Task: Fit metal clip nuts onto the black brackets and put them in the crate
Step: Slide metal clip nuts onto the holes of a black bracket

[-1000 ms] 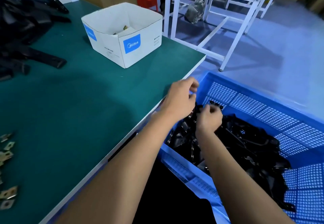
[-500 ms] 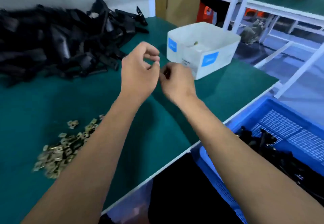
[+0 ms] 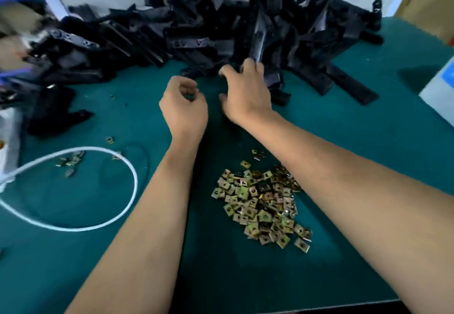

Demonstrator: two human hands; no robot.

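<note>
2 fingertips (image 3: pixel 248 64) against bracket pile (image 3: pixel 221 26)

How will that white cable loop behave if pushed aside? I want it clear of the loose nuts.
The white cable lies in a loose curve on the green table, so it is probably floppy and light. Pushed, it may drag the few nuts lying inside its loop.
</note>
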